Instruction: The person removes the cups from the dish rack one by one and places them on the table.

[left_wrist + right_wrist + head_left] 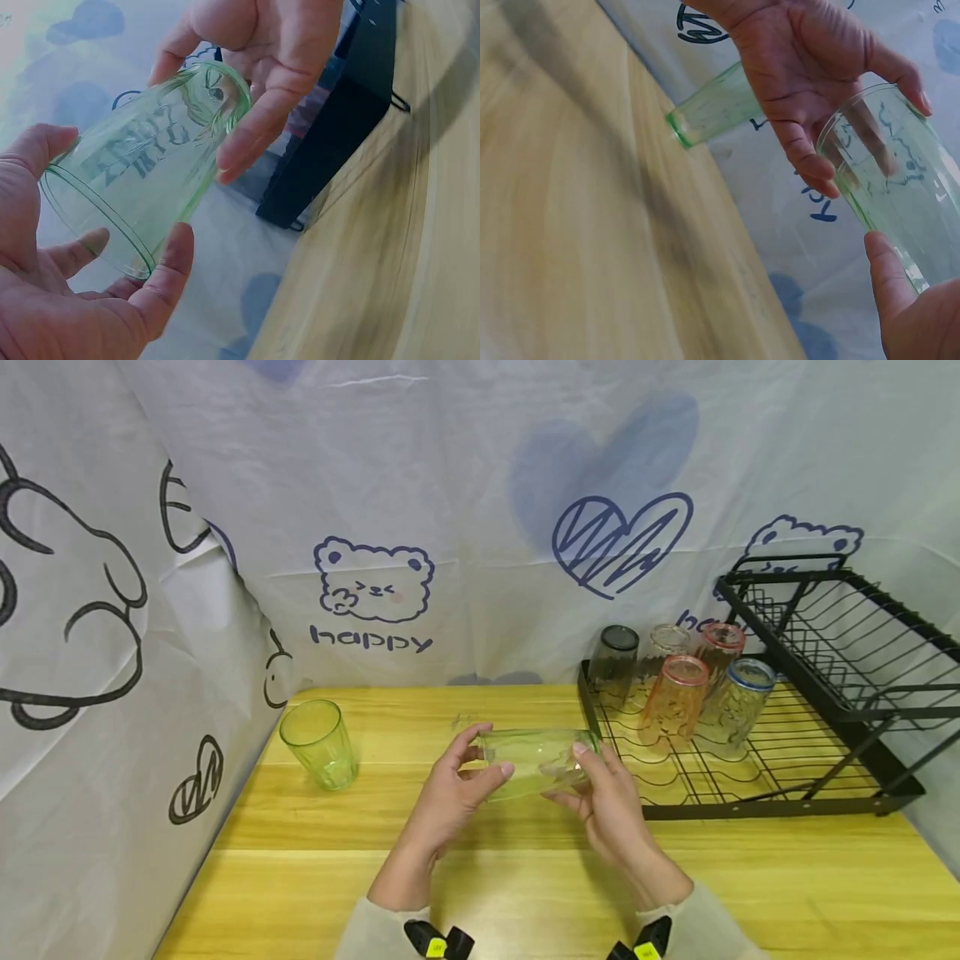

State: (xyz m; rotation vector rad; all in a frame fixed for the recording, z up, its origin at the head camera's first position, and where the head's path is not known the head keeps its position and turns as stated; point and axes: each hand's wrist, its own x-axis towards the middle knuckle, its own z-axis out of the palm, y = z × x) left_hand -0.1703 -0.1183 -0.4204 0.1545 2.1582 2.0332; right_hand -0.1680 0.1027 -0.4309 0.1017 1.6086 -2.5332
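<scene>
A clear green drinking glass (pixel 536 764) lies sideways in the air between both hands, above the table. My left hand (pixel 457 781) grips its open end, thumb on the near side; in the left wrist view the fingers (pixel 172 262) curl about the rim. At the base end my right hand (pixel 611 802) holds the glass, with the thumb on top and fingers beneath. The right wrist view shows the rim end of the glass (pixel 907 172) toward the left hand (pixel 810 82). A second green glass (pixel 322 747) stands upright on the table, left of the hands.
A black two-tier dish rack (pixel 757 810) stands at the right. Several glasses sit upside down on its lower tier, among them a dark grey one (pixel 615 664), an orange one (pixel 675 702) and a blue-rimmed one (pixel 738 706). A printed cloth (pixel 480 527) hangs behind the wooden table (pixel 525 893).
</scene>
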